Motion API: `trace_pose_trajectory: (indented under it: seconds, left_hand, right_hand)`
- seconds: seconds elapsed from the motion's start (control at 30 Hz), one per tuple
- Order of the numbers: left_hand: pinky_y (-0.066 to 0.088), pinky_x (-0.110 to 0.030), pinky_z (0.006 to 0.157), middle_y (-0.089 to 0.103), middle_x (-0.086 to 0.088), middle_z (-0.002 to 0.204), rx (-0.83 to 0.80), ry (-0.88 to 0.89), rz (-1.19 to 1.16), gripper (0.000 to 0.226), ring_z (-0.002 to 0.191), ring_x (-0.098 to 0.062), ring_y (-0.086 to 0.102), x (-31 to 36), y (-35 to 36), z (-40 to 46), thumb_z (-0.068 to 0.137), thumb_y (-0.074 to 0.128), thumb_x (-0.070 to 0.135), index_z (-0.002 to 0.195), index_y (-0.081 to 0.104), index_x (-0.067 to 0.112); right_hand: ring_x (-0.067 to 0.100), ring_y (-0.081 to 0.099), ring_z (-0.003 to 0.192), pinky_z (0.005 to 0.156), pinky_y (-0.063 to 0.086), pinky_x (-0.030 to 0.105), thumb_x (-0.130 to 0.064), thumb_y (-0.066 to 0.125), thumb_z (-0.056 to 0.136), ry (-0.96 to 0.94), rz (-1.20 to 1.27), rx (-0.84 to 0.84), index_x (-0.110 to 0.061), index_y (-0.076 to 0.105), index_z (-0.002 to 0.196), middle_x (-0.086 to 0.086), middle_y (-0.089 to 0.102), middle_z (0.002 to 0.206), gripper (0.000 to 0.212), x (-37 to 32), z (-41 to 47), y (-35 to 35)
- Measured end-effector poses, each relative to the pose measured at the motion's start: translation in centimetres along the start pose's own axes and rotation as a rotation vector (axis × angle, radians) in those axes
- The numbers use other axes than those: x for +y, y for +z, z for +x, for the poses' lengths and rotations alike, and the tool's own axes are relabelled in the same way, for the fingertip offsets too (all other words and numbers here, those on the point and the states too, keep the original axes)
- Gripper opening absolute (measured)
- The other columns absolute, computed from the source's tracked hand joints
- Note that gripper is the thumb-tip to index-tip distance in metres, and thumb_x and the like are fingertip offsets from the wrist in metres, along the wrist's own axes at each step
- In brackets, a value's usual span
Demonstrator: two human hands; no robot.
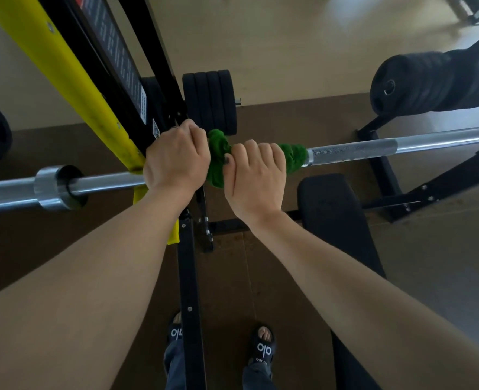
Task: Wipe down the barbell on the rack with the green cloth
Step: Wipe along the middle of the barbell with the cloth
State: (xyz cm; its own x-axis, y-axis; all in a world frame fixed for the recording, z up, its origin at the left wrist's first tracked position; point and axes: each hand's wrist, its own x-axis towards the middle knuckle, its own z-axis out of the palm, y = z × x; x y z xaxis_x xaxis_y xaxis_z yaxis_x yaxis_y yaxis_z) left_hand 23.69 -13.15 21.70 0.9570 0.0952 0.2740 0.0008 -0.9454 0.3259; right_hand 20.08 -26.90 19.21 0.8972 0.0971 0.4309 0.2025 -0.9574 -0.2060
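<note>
Gripping green cloth [293, 156] around barbell [373, 149], hands [176, 159] adjacent

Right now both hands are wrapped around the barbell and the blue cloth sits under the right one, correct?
Not quite: the cloth is green, not blue. The head view shows it wrapped on the barbell under the right hand, with the left hand gripping beside it.

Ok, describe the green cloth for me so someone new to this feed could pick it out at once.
Find the long silver barbell running across the view, beside the yellow rack upright. Near the upright, the left hand and the right hand grip the bar side by side. The green cloth is the fuzzy wad wrapped round the bar under the right hand, the only bright green thing among metal and black gear.
</note>
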Motion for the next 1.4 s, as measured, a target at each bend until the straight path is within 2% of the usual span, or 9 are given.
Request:
trace_pose_trajectory:
  seconds: [0.2, 0.5, 0.63, 0.73, 0.83, 1.03, 1.2, 1.3, 1.4]
  left_hand:
    - [0.035, -0.033, 0.053, 0.050, -0.004, 0.068, 0.003, 0.000, -0.012, 0.036, 0.060, -0.026, 0.050, -0.1, -0.2, 0.0, 0.105, 0.024, 0.029, 0.078, 0.044, 0.017]
    - [0.036, -0.034, 0.051, 0.043, 0.000, 0.061, 0.015, 0.007, 0.017, 0.039, 0.057, -0.027, 0.051, -0.4, 0.2, 0.0, 0.106, 0.023, 0.029, 0.076, 0.046, 0.017]
    - [0.041, -0.036, 0.051, 0.047, -0.003, 0.063, 0.011, -0.007, 0.018, 0.040, 0.057, -0.029, 0.052, -0.2, 0.2, 0.1, 0.105, 0.022, 0.031, 0.076, 0.047, 0.017]
    - [0.043, -0.038, 0.051, 0.046, -0.004, 0.062, 0.012, -0.017, 0.005, 0.041, 0.057, -0.031, 0.054, -0.3, 0.2, 0.1, 0.104, 0.023, 0.030, 0.074, 0.047, 0.016]
    - [0.045, -0.040, 0.051, 0.046, -0.004, 0.062, 0.014, -0.010, 0.008, 0.040, 0.058, -0.031, 0.053, -0.3, 0.1, 0.0, 0.104, 0.024, 0.029, 0.073, 0.047, 0.015]
    - [0.029, -0.035, 0.055, 0.048, -0.005, 0.068, 0.032, -0.032, 0.059, 0.037, 0.063, -0.028, 0.046, 0.2, -0.1, -0.2, 0.105, 0.028, 0.027, 0.076, 0.048, 0.015]
    - [0.023, -0.032, 0.051, 0.043, 0.001, 0.062, 0.022, -0.052, 0.077, 0.038, 0.061, -0.027, 0.047, 0.3, -0.3, -0.3, 0.105, 0.027, 0.027, 0.074, 0.048, 0.016]
    - [0.022, -0.032, 0.051, 0.046, -0.002, 0.066, 0.027, -0.063, 0.084, 0.037, 0.062, -0.026, 0.045, 0.3, -0.4, -0.3, 0.105, 0.028, 0.027, 0.076, 0.047, 0.018]
    - [0.030, -0.033, 0.052, 0.045, 0.000, 0.062, 0.036, -0.031, 0.074, 0.038, 0.059, -0.028, 0.049, 0.2, -0.2, -0.3, 0.105, 0.026, 0.029, 0.075, 0.048, 0.018]
  right_hand:
    - [0.017, 0.046, 0.044, 0.047, 0.033, 0.028, -0.037, 0.029, 0.107, -0.249, -0.177, -0.337, -0.019, 0.041, 0.066, -0.006, 0.046, 0.054, 0.046, 1.3, 4.2, -2.2]
    - [0.026, 0.069, 0.081, 0.068, 0.051, 0.033, -0.043, 0.037, 0.098, 0.214, 0.118, -1.326, -0.010, 0.064, 0.108, 0.011, 0.070, 0.096, 0.044, 2.6, 11.3, -1.7]
    - [0.031, 0.062, 0.099, 0.080, 0.044, 0.039, -0.038, 0.025, 0.105, 0.066, 0.046, -1.096, -0.007, 0.060, 0.115, 0.009, 0.064, 0.108, 0.048, 1.9, 9.4, -2.1]
    - [0.022, 0.057, 0.055, 0.056, 0.038, 0.032, -0.037, 0.029, 0.108, -0.171, -0.103, -0.469, -0.015, 0.056, 0.076, -0.002, 0.054, 0.062, 0.047, 2.1, 5.1, -2.4]
    - [0.018, 0.049, 0.054, 0.061, 0.032, 0.033, -0.036, 0.031, 0.107, -0.239, -0.053, -0.121, -0.019, 0.057, 0.079, -0.007, 0.051, 0.062, 0.041, 3.9, 2.3, -1.4]
    - [0.025, 0.052, 0.069, 0.071, 0.040, 0.039, -0.030, 0.035, 0.106, -0.235, -0.028, 0.060, -0.014, 0.061, 0.088, 0.002, 0.060, 0.078, 0.036, 6.0, 0.4, -0.5]
    - [0.023, 0.056, 0.058, 0.060, 0.045, 0.035, -0.038, 0.021, 0.107, -0.186, -0.132, -0.458, -0.017, 0.048, 0.066, -0.002, 0.053, 0.063, 0.052, 5.3, 5.3, -3.8]
    - [0.029, 0.058, 0.094, 0.085, 0.043, 0.038, -0.037, 0.021, 0.109, -0.061, 0.035, -1.010, -0.015, 0.059, 0.092, 0.004, 0.061, 0.104, 0.048, 6.0, 8.7, -4.7]
    - [0.028, 0.069, 0.086, 0.075, 0.049, 0.036, -0.046, 0.032, 0.100, 0.153, 0.115, -1.278, -0.009, 0.065, 0.112, 0.010, 0.070, 0.110, 0.051, 6.6, 10.4, -2.6]
